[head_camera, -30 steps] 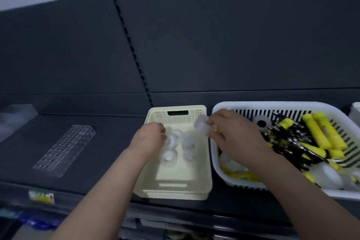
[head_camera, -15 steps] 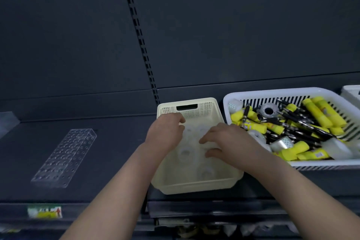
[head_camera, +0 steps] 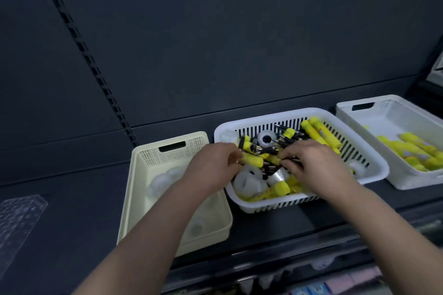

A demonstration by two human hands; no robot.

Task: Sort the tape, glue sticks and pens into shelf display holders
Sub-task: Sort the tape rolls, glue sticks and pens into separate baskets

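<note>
Digging in the mixed basket (head_camera: 263, 207), mid-shelf: both hands are in the pile of pens (head_camera: 285, 141), loose glue sticks (head_camera: 321, 133) and loose tape rolls (head_camera: 249, 181). The left hand (head_camera: 213, 165) is over the basket's left rim, with fingers curled at the end of a yellow glue stick. It looks like a pinch, but it's blurred, so I can't tell if the grip has it. The right hand (head_camera: 316, 167) is knuckles-up over the middle, with fingers curled down among pens and glue. That grip can't be told either, since the fingertips are hidden in the pile.

Just left of it, the cream basket (head_camera: 153, 155) holds several sorted tape rolls (head_camera: 163, 181), partly hidden by the left forearm. To the right, the white basket (head_camera: 395, 175) holds sorted glue sticks (head_camera: 412, 151) along its right part. At far left on the shelf (head_camera: 72, 199), the clear pen holder (head_camera: 16, 218) lies flat, with no pens visible in it.

Progress, as a judgement: partway through. Tape and glue sorting has started. Pens look untouched, all of them in the mixed basket. Plenty remains there: many pens, several glue sticks and at least three tape rolls. More than half looks left to do.
</note>
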